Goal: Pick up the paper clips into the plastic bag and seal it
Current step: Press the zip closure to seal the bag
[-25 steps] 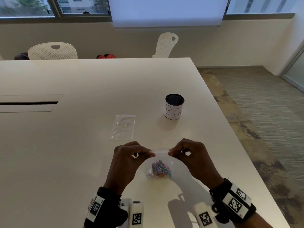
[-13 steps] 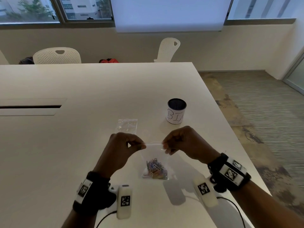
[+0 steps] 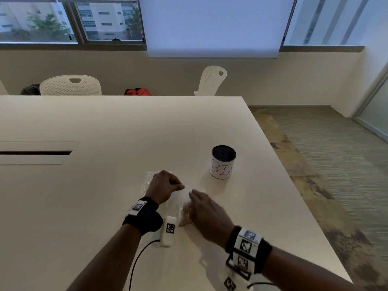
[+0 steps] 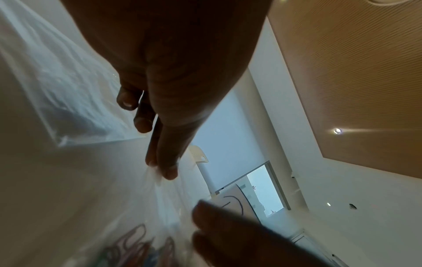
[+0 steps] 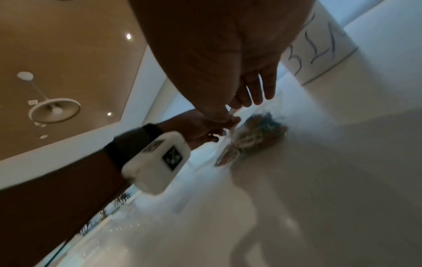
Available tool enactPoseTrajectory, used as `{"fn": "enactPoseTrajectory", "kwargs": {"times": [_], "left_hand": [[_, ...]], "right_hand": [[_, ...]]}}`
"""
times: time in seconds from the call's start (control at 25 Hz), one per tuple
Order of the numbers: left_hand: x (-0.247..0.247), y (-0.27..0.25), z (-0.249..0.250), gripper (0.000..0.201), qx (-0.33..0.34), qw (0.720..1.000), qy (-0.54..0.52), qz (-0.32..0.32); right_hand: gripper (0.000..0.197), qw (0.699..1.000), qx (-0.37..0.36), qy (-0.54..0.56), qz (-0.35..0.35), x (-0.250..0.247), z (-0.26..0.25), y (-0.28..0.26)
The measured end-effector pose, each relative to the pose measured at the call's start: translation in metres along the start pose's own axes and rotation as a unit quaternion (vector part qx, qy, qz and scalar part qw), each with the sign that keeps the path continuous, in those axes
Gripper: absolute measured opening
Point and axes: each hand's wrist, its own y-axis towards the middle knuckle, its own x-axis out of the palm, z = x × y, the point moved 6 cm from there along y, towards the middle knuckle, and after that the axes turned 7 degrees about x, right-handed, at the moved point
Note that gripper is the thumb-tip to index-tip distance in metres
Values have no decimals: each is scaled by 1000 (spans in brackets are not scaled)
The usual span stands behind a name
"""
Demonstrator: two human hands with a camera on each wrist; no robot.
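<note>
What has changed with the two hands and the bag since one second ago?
The bag of clips was lowered from the air onto the table. The right hand let go of its top edge and now lies open over it. The left hand still pinches the corner. The cup and spare bag stayed.

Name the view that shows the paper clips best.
Right wrist: the paper clips show as a coloured heap inside the plastic bag. The left wrist view catches a few at its bottom edge; the head view hides them behind the right hand.
</note>
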Motion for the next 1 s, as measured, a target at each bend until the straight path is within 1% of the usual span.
{"fn": "enactPoseTrajectory", "kwargs": {"times": [0.04,0.08,0.12,0.28,0.48,0.56,0.68,0.72,0.84,1.0], "left_hand": [[1,6,-2,10,0,1000,6,-6],[1,11,-3,10,2,1000,12,-13],[2,15,-3,9,3,1000,19,-19],[4,24,-7,9,0,999,30,-29],[3,23,-3,9,5,999,47,-26],[-1,19,1,8,13,999,51,-11],[-16,13,2,8,20,996,66,48],[-23,8,2,8,21,995,73,60],[-39,-16,8,7,21,995,80,62],[-57,-73,21,9,29,994,62,86]], "right_hand": [[55,998,-3,-47,-52,15,1,1],[60,994,0,-75,-77,26,4,5],[62,993,11,-79,-84,34,10,10],[65,992,32,-69,-97,53,20,28],[72,994,48,-68,-77,69,21,54],[70,994,55,-64,-75,75,19,55],[77,993,62,-71,-75,76,20,57],[76,992,67,-70,-76,74,20,57],[66,992,75,-65,-77,67,18,54],[63,991,78,-65,-88,60,12,48]]}}
